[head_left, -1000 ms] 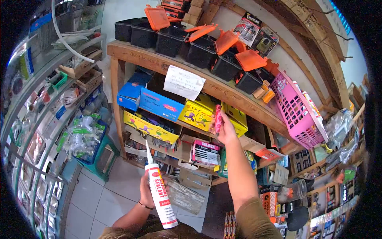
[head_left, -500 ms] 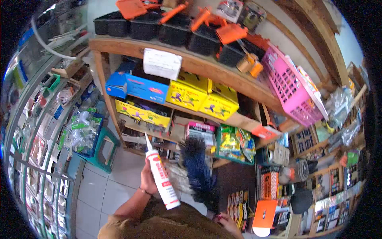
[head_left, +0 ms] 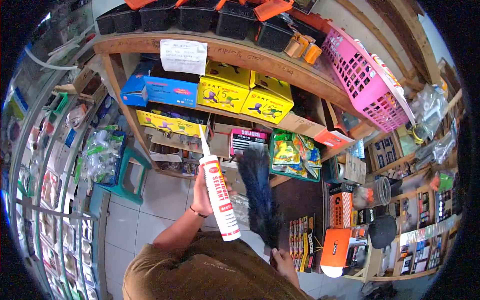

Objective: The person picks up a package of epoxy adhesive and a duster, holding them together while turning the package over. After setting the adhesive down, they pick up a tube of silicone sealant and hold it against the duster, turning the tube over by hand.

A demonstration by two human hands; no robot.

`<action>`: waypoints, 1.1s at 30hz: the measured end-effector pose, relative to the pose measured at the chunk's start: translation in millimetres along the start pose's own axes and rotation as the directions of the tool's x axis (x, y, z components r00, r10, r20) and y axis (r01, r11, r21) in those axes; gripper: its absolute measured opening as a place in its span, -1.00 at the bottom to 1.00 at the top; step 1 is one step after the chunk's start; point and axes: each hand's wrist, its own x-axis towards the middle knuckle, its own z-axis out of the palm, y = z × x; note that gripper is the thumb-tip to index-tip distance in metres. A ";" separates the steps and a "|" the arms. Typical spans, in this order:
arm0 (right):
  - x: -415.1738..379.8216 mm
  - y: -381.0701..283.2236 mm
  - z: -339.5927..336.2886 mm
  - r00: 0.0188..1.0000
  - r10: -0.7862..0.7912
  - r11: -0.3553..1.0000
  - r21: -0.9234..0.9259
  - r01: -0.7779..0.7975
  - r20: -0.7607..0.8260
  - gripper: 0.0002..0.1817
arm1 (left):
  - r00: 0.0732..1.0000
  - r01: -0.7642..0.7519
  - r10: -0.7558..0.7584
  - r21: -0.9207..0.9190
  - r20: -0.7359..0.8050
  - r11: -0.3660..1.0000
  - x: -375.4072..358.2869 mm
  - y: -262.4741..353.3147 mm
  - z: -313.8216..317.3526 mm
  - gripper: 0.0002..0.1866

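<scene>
A white silicone sealant tube (head_left: 219, 200) with red lettering stands nearly upright, its pointed nozzle toward the shelf. My left hand (head_left: 201, 192) is wrapped round it from the left side, with a dark band on the wrist. At the lower middle, my right hand (head_left: 284, 262) grips the handle end of a dark blue-black feather duster (head_left: 257, 195). The duster's fluffy head points up, to the right of the tube and in front of the shelf. Both hands are closed on what they hold.
A wooden shelf (head_left: 230, 57) bears black bins, yellow boxes (head_left: 222, 92) and blue boxes (head_left: 170, 91). A pink basket (head_left: 367, 80) stands at the right. A green stool (head_left: 131, 185) and glass cases are on the left. An orange box (head_left: 336, 248) lies at the lower right.
The sealant tube and my left hand have moved up and to the right in view. The duster has also shifted, standing more upright. The shelf sits slightly higher and further left in view.
</scene>
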 end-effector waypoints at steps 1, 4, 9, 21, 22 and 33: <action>-0.1 0.3 0.9 1.000 -0.002 1.000 0.002 0.002 0.010 -0.60 | 0.998 -0.050 0.047 0.079 0.046 0.996 -1.0 2.3 1.5 -0.40; -3.4 -15.4 0.8 0.961 -0.245 0.961 -0.102 0.258 0.131 -0.61 | 0.994 -0.074 0.070 -0.045 -0.084 0.996 0.1 2.9 41.6 -0.45; 6.3 -19.8 6.4 0.930 -0.299 0.886 -0.299 0.354 0.214 -0.56 | 0.888 -0.035 0.106 -0.163 0.447 0.986 19.3 10.8 -9.9 -0.53; -9.9 -30.7 -16.8 0.907 -0.310 0.856 -0.333 0.397 0.284 -0.64 | 0.982 -0.147 0.119 0.203 0.144 0.968 21.4 -2.9 -12.0 -0.49; -10.7 -29.4 -14.4 0.908 -0.311 0.859 -0.327 0.395 0.280 -0.64 | 0.988 -0.132 0.105 0.268 0.114 0.954 16.3 -4.2 10.9 -0.50; 2.4 -4.3 -8.1 0.917 -0.358 0.898 -0.202 0.390 0.178 -0.55 | 0.987 -0.160 0.161 0.054 -0.011 0.986 -9.5 -13.4 58.1 -0.43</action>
